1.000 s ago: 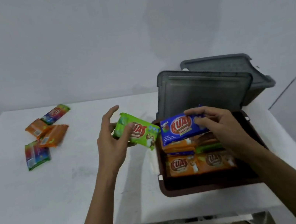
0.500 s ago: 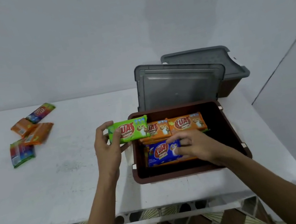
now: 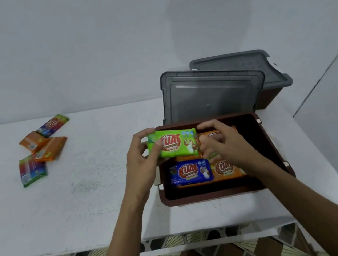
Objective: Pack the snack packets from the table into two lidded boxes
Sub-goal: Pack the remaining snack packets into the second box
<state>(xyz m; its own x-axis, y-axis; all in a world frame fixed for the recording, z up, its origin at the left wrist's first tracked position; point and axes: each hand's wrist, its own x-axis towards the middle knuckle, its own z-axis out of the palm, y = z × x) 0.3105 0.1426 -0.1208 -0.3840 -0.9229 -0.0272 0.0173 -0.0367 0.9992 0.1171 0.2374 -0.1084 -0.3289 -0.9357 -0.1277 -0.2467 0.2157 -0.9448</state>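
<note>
Packing the first box (image 3: 214, 194) is the step in hand. The left hand (image 3: 141, 161) grips the left end of a green packet (image 3: 172, 143), thumb on its face and fingers behind, while the right hand (image 3: 225, 143) closes thumb and curled fingers on its right end, so both hands hold it. The packet hangs level above the box's far-left corner and is not yet laid down. Below it a blue packet (image 3: 189, 172) and orange packets (image 3: 224, 169) lie flat in the near part of the box, with more orange showing under the right hand. The right side of the box looks bare. The grey lid (image 3: 211, 96) stands propped behind the box, and a second box (image 3: 269, 98) sits behind that with its lid on. Its contents cannot be seen. Four loose packets (image 3: 40, 148) remain at the far left of the table (image 3: 96, 194), well apart from the box. The next move likely calls for lowering the green packet flat onto the far row, then a long reach left for the rest.
</note>
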